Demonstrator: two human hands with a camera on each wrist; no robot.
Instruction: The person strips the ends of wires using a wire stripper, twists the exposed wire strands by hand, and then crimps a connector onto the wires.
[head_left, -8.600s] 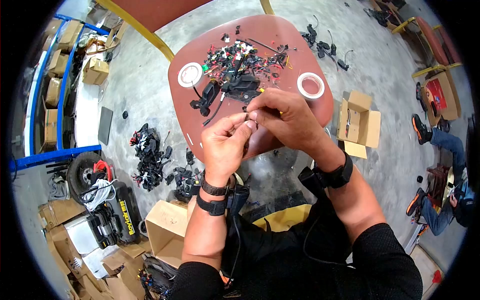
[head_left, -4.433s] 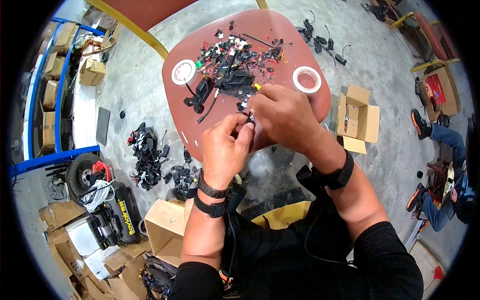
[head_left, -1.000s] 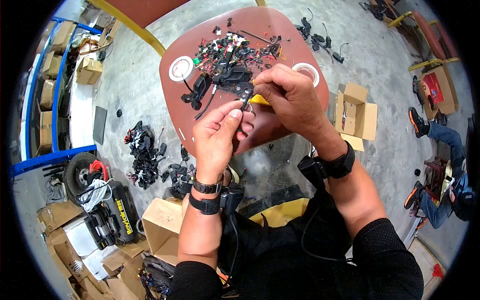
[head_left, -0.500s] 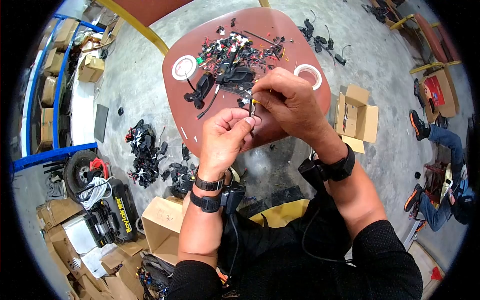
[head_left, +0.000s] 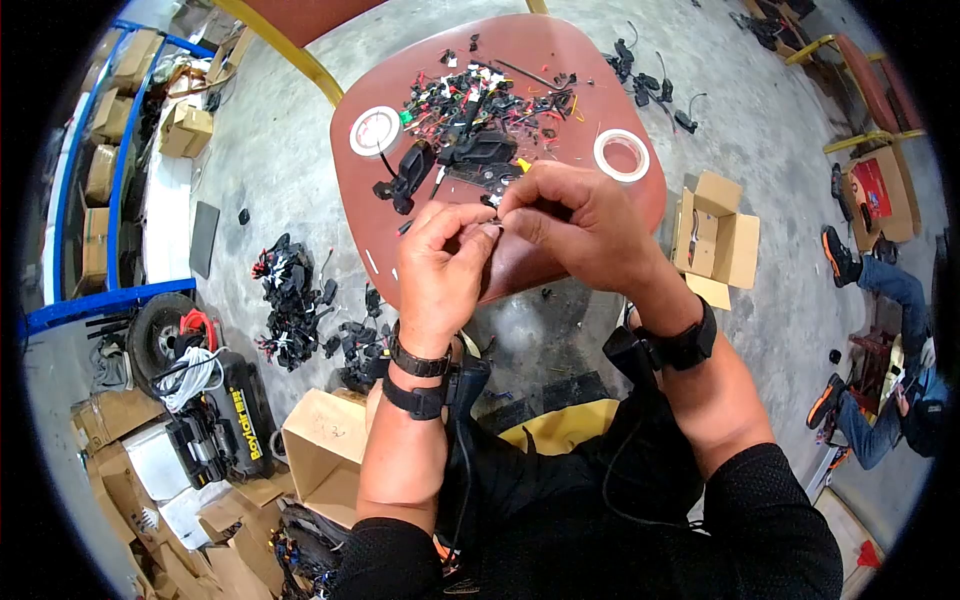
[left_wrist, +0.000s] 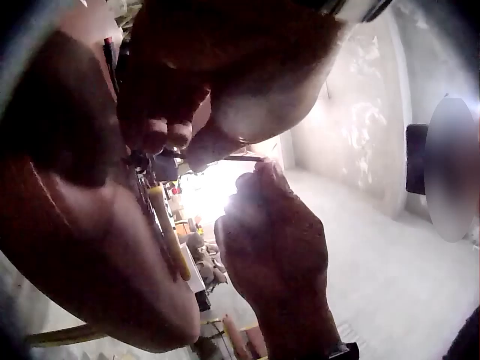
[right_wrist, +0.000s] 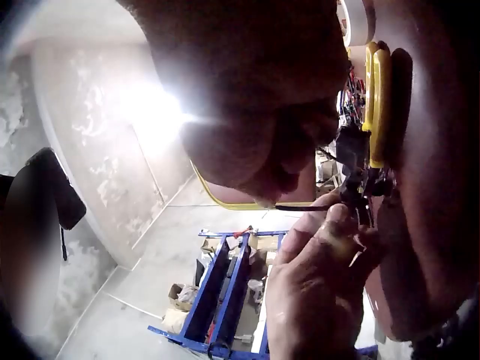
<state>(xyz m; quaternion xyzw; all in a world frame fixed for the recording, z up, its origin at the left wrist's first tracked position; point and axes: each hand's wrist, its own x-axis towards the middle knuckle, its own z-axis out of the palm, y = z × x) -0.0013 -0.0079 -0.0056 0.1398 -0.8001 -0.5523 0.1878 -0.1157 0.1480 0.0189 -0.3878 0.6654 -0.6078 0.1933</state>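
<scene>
My left hand (head_left: 440,265) and right hand (head_left: 590,225) meet over the near part of the red-brown tabletop (head_left: 370,220). A thin black cable (right_wrist: 304,208) stretches between their fingertips in the right wrist view. Left thumb and fingers pinch it near one end, right fingertips at the other. In the left wrist view the same cable (left_wrist: 244,158) shows as a short dark line. A pair of yellow-handled pliers (right_wrist: 375,105) lies behind the hands; only a bit of yellow shows in the head view. Black plastic housings (head_left: 480,150) with leads lie just past the fingers.
A heap of cut wires and connectors (head_left: 455,100) covers the table's far half. Tape rolls sit left (head_left: 376,131) and right (head_left: 621,156). Black harness bundles (head_left: 290,300) and an open carton (head_left: 716,240) are on the floor. Another person (head_left: 880,340) sits far right.
The yellow-handled pliers were at the right fingers up to half a second ago; now they lie on the table. The right fingertips have come in to the cable at the left fingers.
</scene>
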